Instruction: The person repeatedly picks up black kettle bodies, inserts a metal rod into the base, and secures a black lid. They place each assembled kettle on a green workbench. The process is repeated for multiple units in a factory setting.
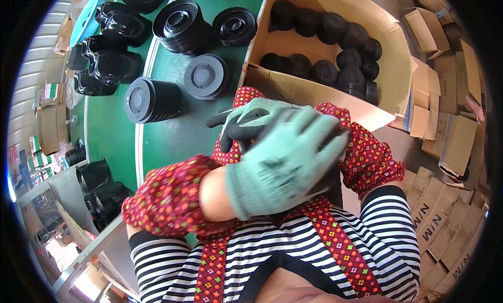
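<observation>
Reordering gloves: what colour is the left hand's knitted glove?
The knitted glove is mint green with dark markings; best in head view.

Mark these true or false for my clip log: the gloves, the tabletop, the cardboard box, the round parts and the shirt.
1. The left hand and right hand are gloved. True.
2. The tabletop is red. False: the tabletop is green.
3. The open cardboard box contains black round parts. True.
4. Round parts appear only inside the box. False: some are on the tabletop too.
5. The shirt is striped. True.
</observation>
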{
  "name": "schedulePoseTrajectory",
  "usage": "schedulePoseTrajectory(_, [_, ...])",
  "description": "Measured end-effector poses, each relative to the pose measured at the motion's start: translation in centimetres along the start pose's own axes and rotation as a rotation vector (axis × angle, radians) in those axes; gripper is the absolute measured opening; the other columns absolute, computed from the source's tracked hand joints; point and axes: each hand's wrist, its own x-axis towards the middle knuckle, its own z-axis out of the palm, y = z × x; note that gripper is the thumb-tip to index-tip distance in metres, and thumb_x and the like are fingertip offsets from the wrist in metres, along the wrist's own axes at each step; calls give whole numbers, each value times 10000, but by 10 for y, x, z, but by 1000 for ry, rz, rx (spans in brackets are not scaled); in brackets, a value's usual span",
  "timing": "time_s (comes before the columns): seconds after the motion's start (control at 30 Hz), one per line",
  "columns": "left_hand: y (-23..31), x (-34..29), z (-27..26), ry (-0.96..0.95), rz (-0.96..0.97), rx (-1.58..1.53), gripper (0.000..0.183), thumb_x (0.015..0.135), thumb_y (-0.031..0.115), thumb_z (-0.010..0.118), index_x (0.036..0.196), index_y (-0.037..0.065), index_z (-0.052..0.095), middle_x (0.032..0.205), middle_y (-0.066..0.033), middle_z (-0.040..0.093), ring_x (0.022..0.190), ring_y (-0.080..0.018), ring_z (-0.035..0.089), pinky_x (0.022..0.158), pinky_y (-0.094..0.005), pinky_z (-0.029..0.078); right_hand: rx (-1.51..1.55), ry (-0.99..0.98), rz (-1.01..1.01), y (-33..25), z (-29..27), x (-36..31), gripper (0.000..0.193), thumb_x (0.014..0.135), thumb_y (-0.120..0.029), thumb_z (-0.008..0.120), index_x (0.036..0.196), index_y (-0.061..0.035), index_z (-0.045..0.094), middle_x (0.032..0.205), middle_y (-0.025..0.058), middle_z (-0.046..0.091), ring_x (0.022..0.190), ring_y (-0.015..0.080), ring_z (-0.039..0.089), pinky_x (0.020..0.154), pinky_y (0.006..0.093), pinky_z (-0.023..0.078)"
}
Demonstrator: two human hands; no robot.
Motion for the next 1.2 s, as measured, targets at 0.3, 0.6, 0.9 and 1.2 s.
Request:
schedulePoseTrajectory(0.3, [-1,5,42,-196,-7,-188,412,867,409,750,1110,87,666,1082,-121,645,993,-318,667,877,-433,538,-73,112,-316,18,22,0,537,917,-121,765,1387,59,579,1288,209,609,1229,390,608,1035,517,510])
schedulePoseTrajectory(0.6, [-23,-10,24,-115,264,-498,349,784,415,670,964,117,696,960,-66,654,893,-276,652,806,-430,533,-696,301,-116,-29,17,-39,567,826,-115,803,1351,17,633,1298,179,610,1241,427,609,1082,552,503])
schedulePoseTrajectory(0.9, [-40,-29,8,-18,369,-662,385,823,458,731,919,85,708,946,-87,675,882,-309,648,815,-444,515,-1011,256,63,-51,21,-41,408,894,-89,730,1281,14,649,1210,205,610,1150,415,617,990,534,533])
schedulePoseTrajectory(1.2, [-66,-52,-31,179,40,-29,600,748,167,834,1326,86,697,1084,-130,671,1005,-348,668,923,-464,530,-200,793,393,-72,2,-34,351,1081,-220,609,1349,5,636,1321,132,690,1226,204,650,1106,342,474])
